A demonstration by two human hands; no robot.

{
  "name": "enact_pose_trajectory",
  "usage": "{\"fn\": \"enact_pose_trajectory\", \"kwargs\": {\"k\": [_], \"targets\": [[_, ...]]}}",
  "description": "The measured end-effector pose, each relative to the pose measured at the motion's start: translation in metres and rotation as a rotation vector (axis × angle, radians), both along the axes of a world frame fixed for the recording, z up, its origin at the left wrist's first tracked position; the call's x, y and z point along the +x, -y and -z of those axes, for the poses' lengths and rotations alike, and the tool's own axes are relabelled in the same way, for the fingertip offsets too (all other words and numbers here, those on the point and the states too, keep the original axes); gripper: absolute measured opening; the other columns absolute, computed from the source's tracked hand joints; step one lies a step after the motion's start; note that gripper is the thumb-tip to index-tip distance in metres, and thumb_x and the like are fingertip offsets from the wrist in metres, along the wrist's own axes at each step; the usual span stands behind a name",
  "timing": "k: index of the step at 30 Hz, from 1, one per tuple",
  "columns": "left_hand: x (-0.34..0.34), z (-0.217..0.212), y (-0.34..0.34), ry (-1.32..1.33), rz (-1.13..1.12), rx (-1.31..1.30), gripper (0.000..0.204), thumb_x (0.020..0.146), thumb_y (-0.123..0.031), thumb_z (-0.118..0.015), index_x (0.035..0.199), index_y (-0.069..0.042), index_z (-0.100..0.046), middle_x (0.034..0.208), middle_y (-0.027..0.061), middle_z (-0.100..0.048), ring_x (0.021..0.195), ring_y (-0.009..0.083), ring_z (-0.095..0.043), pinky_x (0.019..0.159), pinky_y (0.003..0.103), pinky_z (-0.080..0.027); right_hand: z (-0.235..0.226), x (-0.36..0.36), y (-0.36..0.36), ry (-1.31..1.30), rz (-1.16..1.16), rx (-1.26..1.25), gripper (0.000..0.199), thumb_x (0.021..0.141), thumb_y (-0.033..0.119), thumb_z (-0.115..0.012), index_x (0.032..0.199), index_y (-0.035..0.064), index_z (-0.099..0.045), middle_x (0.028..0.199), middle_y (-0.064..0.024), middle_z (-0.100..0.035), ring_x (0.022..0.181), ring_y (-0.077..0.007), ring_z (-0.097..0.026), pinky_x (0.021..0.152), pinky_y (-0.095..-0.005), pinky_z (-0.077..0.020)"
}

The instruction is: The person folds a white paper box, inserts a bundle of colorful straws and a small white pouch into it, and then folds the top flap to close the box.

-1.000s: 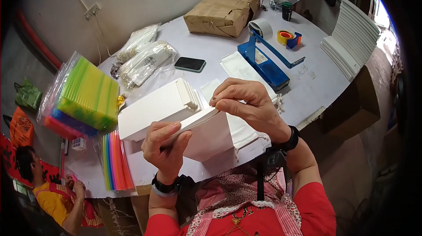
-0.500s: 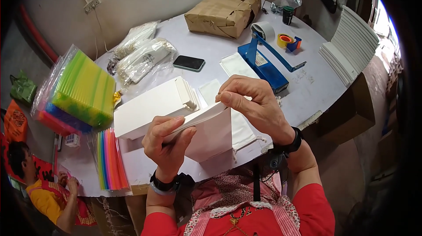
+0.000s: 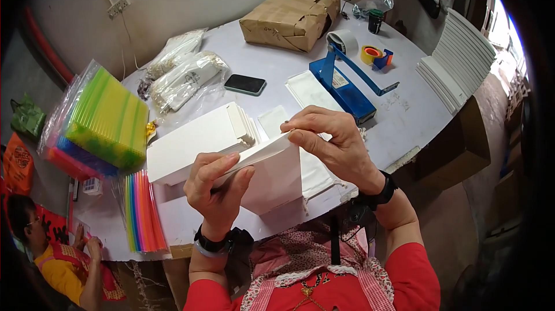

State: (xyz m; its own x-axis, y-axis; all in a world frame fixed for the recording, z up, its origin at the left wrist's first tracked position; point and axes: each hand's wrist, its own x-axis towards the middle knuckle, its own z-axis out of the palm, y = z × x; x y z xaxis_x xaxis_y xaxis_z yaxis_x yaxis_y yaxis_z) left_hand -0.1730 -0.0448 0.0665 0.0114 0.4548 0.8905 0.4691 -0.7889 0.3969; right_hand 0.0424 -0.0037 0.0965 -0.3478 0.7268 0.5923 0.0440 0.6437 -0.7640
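Observation:
A white paper box (image 3: pixel 274 178) is held up in front of me at the table's near edge, its top edge slanting upward to the right. My left hand (image 3: pixel 218 192) pinches the left end of that edge between thumb and fingers. At the right end, my right hand (image 3: pixel 335 144) grips the edge with thumb and fingertips. A narrow fold shows along the top. Left of the held box lies a stack of flat white boxes (image 3: pixel 193 143). White drawstring pouches (image 3: pixel 315 177) lie behind and beneath the box, partly hidden by it and my right hand.
A blue heat sealer (image 3: pixel 347 94) stands beyond my right hand. Farther back are a phone (image 3: pixel 245 84), a brown paper parcel (image 3: pixel 289 19) and a tape dispenser (image 3: pixel 378 56). Colourful plastic strips (image 3: pixel 144 212) lie left; a white stack (image 3: pixel 457 62) stands right. A co-worker (image 3: pixel 63 259) sits lower left.
The whole view has shifted slightly. Both hands keep their hold on the box's edge, with the right fingers slightly repositioned at its corner. The co-worker's head and hands have moved a little.

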Motion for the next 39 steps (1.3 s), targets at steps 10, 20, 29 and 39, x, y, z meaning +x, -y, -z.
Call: {"fn": "enact_pose_trajectory", "kwargs": {"k": [10, 20, 29, 39], "targets": [[-0.004, -0.017, 0.004, -0.328, -0.175, 0.087, 0.039, 0.069, -0.001, -0.078, 0.106, -0.01, -0.07, 0.093, 0.0041, -0.062, 0.079, 0.0187, -0.059, 0.062, 0.028, -0.048, 0.011, 0.0, 0.006, 0.038, -0.05, -0.064, 0.034, 0.083, 0.008, -0.069, 0.116, 0.0011, -0.063, 0.095, -0.011, -0.068, 0.081, -0.0147, -0.065, 0.072, -0.0256, -0.0539], [-0.009, -0.015, 0.003, -0.305, -0.166, 0.076, 0.036, 0.068, -0.003, -0.079, 0.103, -0.01, -0.072, 0.091, 0.005, -0.061, 0.078, 0.0188, -0.058, 0.061, 0.027, -0.049, 0.011, 0.002, 0.002, 0.133, -0.005, 0.125, 0.042, 0.078, 0.002, -0.073, 0.118, 0.0029, -0.062, 0.106, -0.0117, -0.068, 0.083, -0.0167, -0.068, 0.073, -0.0265, -0.0544], [-0.006, -0.016, 0.005, -0.301, -0.178, 0.103, 0.029, 0.068, -0.003, -0.08, 0.095, -0.008, -0.072, 0.09, 0.0054, -0.062, 0.078, 0.019, -0.06, 0.062, 0.027, -0.049, 0.011, 0.001, 0.0, 0.179, -0.02, 0.242, 0.036, 0.077, 0.0, -0.072, 0.112, 0.0032, -0.065, 0.103, -0.0112, -0.069, 0.085, -0.0221, -0.068, 0.074, -0.0293, -0.0547], [-0.001, 0.008, 0.013, 0.068, 0.074, -0.032, 0.032, 0.072, -0.001, -0.079, 0.098, -0.007, -0.06, 0.091, 0.0118, -0.064, 0.076, 0.017, -0.061, 0.061, 0.025, -0.049, 0.017, 0.011, 0.007, 0.114, -0.05, 0.306, 0.031, 0.078, 0.001, -0.071, 0.108, 0.0036, -0.065, 0.099, -0.0114, -0.069, 0.092, -0.0255, -0.068, 0.077, -0.0321, -0.0544]]}}
